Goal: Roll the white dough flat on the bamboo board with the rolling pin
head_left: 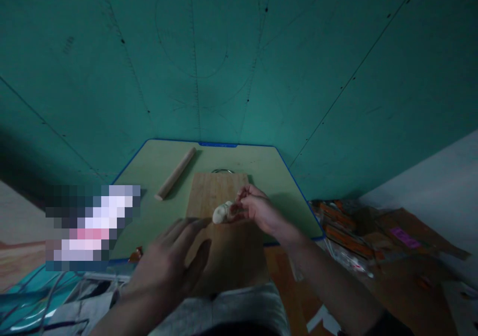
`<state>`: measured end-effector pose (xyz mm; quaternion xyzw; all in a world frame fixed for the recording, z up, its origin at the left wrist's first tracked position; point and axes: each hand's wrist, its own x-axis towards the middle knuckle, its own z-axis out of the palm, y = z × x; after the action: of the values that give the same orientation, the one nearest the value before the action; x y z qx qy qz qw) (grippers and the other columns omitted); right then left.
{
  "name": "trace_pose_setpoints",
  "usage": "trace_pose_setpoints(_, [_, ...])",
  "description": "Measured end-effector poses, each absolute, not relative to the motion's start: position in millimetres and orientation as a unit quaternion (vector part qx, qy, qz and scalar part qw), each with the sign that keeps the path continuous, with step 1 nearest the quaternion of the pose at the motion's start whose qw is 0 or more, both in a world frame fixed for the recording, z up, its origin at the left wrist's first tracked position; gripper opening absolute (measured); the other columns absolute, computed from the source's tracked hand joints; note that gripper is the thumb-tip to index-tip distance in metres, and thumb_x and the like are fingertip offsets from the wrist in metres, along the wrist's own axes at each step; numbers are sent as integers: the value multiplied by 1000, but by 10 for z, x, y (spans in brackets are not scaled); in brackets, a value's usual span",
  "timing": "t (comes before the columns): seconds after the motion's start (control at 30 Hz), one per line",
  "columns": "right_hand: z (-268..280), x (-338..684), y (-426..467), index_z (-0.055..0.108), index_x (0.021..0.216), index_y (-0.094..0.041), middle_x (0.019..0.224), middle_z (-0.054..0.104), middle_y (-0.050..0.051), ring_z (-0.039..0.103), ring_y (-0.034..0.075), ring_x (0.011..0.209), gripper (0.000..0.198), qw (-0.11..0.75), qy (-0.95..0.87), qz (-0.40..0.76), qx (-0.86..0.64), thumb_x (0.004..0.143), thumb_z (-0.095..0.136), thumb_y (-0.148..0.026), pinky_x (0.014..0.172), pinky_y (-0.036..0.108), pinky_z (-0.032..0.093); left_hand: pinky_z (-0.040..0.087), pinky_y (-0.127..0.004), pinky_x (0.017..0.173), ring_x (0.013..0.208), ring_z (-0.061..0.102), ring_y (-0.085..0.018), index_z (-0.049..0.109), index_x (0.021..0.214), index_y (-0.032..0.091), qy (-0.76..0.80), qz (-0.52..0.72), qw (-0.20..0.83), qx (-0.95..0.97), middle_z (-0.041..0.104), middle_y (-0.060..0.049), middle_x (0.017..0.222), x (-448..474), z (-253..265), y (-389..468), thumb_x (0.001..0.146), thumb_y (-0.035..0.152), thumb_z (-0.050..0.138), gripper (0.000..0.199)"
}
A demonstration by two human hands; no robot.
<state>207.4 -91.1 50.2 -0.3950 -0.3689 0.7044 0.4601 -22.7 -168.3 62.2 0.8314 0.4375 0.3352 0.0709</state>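
Note:
A lump of white dough (223, 212) sits near the middle of the wooden cutting board (209, 189). My right hand (256, 207) is at the dough's right side, with its fingers bent and pinched together against it. Whether a bit of dough is between those fingertips is hard to make out. My left hand (175, 254) hovers at the board's left edge, fingers stretched out and thumb apart, holding nothing. Its fingertips come close to the dough's left side. A wooden rolling pin (175, 174) lies slanted on the table, left of the board.
The board rests on a pale green folding table (261, 157) with a blue rim, against a green wall (224, 77). A blurred-out bright object (97, 221) stands at the left. Flattened cardboard (403, 231) and clutter lie on the floor to the right.

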Motion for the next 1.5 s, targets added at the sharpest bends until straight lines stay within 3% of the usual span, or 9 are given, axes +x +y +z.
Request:
trace_pose_setpoints(0.17, [538,2245,-825,48,87,-23,82,60,-3,70,16,75,18,410,-402,692,-438,75,60,-26,68,33,59,56,-45,87,104,64,-28,58,125,18,441,261,53,857,66,-13,119,-18,439,-1250,90,25,54,36])
trace_pose_setpoints(0.3, [482,2306,-814,54,89,-23,91,63,1,67,18,86,11,406,-572,500,-507,82,59,-29,74,33,56,54,-46,94,114,62,-28,57,127,20,477,251,56,841,65,-12,125,-180,249,-1289,95,33,47,35])
trace_pose_setpoints(0.47, [302,1888,-1001,57,118,-22,122,62,12,58,28,116,33,326,-762,211,-518,88,63,-34,96,46,49,44,-57,106,135,46,-41,32,149,12,513,234,-33,826,50,-23,146,-341,-170,-1554,85,62,54,84])
trace_pose_setpoints(0.6, [271,1497,-1101,61,115,-19,132,56,17,54,33,120,29,248,-816,108,-512,89,66,-32,97,51,49,39,-59,110,139,40,-43,16,155,9,515,223,-51,826,38,-28,153,-279,-362,-1664,78,74,55,108])
trace_pose_setpoints(0.77, [261,1405,-941,64,104,-20,117,61,12,59,26,110,13,206,-876,77,-430,91,64,-24,91,40,53,40,-60,109,140,39,-43,5,156,10,527,220,-74,818,36,-29,153,-244,-350,-1655,78,76,51,113])
trace_pose_setpoints(0.9, [183,1470,-637,64,105,-22,119,61,8,62,21,107,14,226,-870,107,-425,91,64,-22,88,33,53,42,-59,107,139,41,-43,4,157,9,523,205,-85,823,39,-28,152,-259,-313,-1661,79,75,51,112])
trace_pose_setpoints(1.1, [172,1729,-233,65,117,-20,126,61,13,58,25,120,25,233,-833,63,-498,94,59,-24,102,42,47,40,-61,108,140,39,-43,-3,157,14,562,192,-65,802,39,-25,154,-244,-334,-1668,78,77,49,114])
trace_pose_setpoints(1.27, [227,1780,-606,62,129,-15,139,57,14,51,26,129,36,214,-846,91,-481,97,51,-28,109,43,42,38,-63,109,142,34,-45,-5,157,10,561,194,-36,804,33,-27,156,-229,-412,-1644,76,77,52,120])
trace_pose_setpoints(1.5, [441,1501,-1218,59,130,-18,140,59,5,52,15,128,38,202,-923,128,-301,94,48,-13,115,31,34,40,-60,109,141,37,-44,0,156,7,530,218,-57,818,36,-30,153,-256,-458,-1633,78,74,52,115])
